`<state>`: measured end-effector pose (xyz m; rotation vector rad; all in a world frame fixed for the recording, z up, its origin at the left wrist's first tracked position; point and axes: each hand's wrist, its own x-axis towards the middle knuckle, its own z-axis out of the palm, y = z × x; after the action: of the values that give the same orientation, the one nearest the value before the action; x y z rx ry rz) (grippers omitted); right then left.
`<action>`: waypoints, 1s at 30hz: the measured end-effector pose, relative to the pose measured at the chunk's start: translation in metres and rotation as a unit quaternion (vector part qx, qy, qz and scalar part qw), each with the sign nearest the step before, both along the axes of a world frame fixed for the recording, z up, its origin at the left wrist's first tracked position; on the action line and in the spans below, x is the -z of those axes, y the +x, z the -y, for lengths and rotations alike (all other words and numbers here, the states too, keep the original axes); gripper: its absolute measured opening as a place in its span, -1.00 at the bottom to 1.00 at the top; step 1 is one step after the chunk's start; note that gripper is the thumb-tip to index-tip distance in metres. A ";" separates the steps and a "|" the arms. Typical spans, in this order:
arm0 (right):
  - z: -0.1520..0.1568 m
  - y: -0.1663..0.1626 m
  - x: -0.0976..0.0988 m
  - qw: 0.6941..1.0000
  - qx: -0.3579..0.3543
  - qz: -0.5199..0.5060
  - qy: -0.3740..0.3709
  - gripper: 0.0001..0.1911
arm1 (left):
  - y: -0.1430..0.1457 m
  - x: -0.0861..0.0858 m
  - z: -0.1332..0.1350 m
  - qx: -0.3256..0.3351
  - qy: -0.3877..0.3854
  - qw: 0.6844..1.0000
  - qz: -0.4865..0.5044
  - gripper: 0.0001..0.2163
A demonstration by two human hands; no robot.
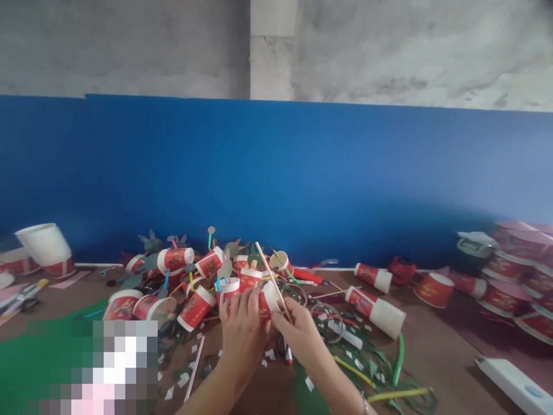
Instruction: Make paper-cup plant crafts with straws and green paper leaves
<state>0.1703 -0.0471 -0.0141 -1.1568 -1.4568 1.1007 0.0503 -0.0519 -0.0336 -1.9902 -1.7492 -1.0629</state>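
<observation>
My left hand (pixel 242 328) is closed round a small red-and-white paper cup (pixel 268 300), held on its side above the brown table. My right hand (pixel 300 331) pinches a thin wooden stick (pixel 272 276) that slants up and to the left across the cup's white rim. Both hands meet at the cup, near the table's middle. Behind them lies a heap of similar red cups (pixel 196 282) with coloured straws and green paper leaves stuck in them.
A stack of red cups (pixel 375 308) lies on its side to the right, with more red bowls (pixel 518 271) at far right. Green sheet (pixel 26 363) at left, white bucket (pixel 43 242) far left, paper scraps and straws scattered about. A blue wall stands behind the table.
</observation>
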 end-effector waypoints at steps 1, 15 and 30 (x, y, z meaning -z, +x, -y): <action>0.000 0.000 0.001 1.000 0.002 0.001 0.002 -0.81 | 0.000 -0.001 0.001 0.001 -0.003 1.000 -0.005 -0.59; -0.003 0.001 0.002 0.999 -0.029 -0.024 -0.035 -0.89 | 0.001 -0.001 0.002 -0.021 -0.008 0.999 -0.029 -0.62; -0.004 0.005 -0.002 0.997 0.013 0.073 0.009 -0.81 | 0.003 0.004 -0.003 -0.014 0.041 0.999 -0.012 -0.59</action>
<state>0.1752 -0.0433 -0.0124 -1.2609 -1.5557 1.0014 0.0528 -0.0492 -0.0377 -1.9171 -1.6891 -1.0794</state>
